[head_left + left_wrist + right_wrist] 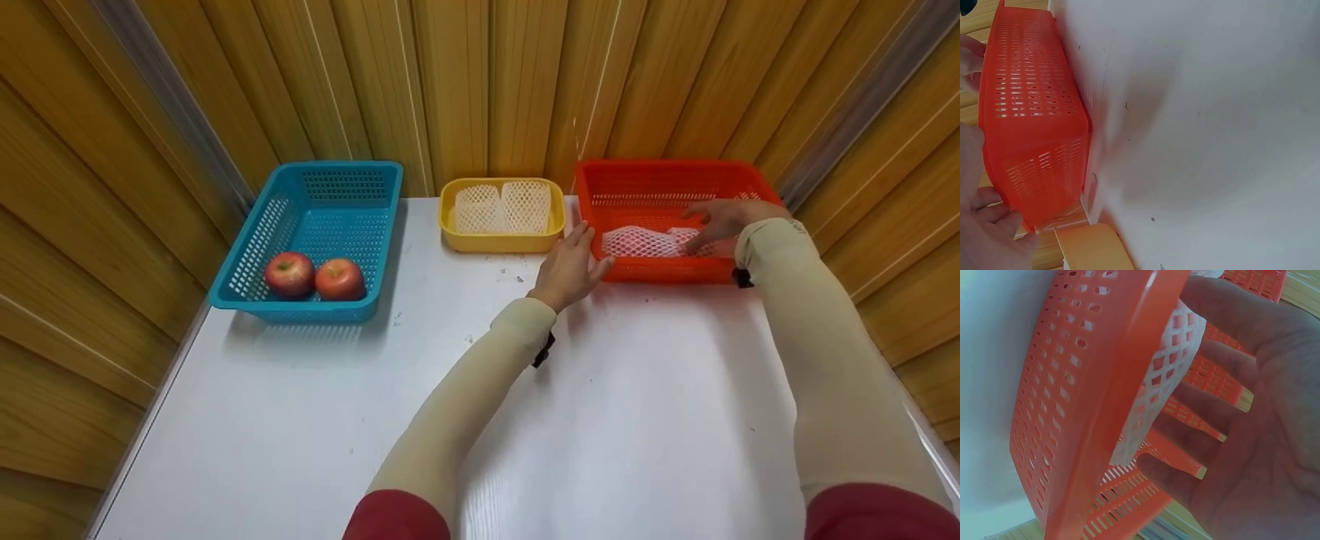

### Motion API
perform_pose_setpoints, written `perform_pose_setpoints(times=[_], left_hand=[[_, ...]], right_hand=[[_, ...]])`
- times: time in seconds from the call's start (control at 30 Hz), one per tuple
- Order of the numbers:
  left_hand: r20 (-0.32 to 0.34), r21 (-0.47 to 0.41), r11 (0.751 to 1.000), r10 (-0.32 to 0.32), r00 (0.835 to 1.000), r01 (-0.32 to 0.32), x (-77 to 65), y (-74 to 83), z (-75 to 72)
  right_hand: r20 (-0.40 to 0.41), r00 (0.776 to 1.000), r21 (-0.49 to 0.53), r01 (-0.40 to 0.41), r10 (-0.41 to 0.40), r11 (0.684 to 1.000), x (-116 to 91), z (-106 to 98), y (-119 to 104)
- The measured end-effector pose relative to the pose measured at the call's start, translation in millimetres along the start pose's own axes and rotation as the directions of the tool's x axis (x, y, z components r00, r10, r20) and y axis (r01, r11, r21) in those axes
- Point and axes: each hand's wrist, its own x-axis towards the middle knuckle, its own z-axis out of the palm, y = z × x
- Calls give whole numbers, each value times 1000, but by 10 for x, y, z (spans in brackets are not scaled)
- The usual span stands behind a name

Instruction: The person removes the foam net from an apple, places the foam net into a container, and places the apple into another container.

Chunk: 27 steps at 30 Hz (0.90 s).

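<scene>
My left hand [568, 268] rests at the left corner of a red-orange plastic basket [660, 271], its fingers extended along the rim. In the left wrist view, those fingertips [999, 216] touch the basket's edge. My right hand [724, 219] reaches into the same basket over its right side. White foam fruit netting [641, 242] lies inside near the front wall, with pinkish red showing through its mesh. Seen from the right wrist, the fingers [1196, 391] are spread, the tips right at the netting [1168, 363]; the thumb tip is partly hidden behind the rim.
On the left stands a blue basket [390, 225] with two red apples [315, 277] at its front. A small yellow basket [499, 243] between the two larger ones holds two white foam nets [501, 208]. Wood-look panels [450, 90] close off the back and sides of the white table [285, 420].
</scene>
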Motion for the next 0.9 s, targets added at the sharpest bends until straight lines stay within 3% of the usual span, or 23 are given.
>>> perform_pose_setpoints(times=[0.1, 0.23, 0.33, 0.63, 0.73, 0.9], left_hand=[[-1, 31, 999, 13, 1000, -13, -1, 12, -13], [-1, 73, 997, 29, 1000, -29, 7, 40, -23], [5, 97, 995, 36, 999, -36, 15, 70, -20], [7, 107, 994, 28, 1000, -29, 21, 124, 33], [7, 105, 994, 18, 1000, -19, 20, 141, 45], [20, 107, 994, 13, 1000, -15, 22, 164, 41]], right_hand=[[2, 1000, 8, -2, 2, 1000, -17, 1, 1], [23, 998, 140, -60, 57, 988, -54, 22, 1], [17, 995, 171, -100, 98, 980, -84, 30, -12], [-30, 992, 23, -125, 125, 992, -127, 31, -84], [-17, 992, 36, -128, 129, 991, -115, 32, -81], [75, 991, -101, -101, 109, 990, -37, 4, -56]])
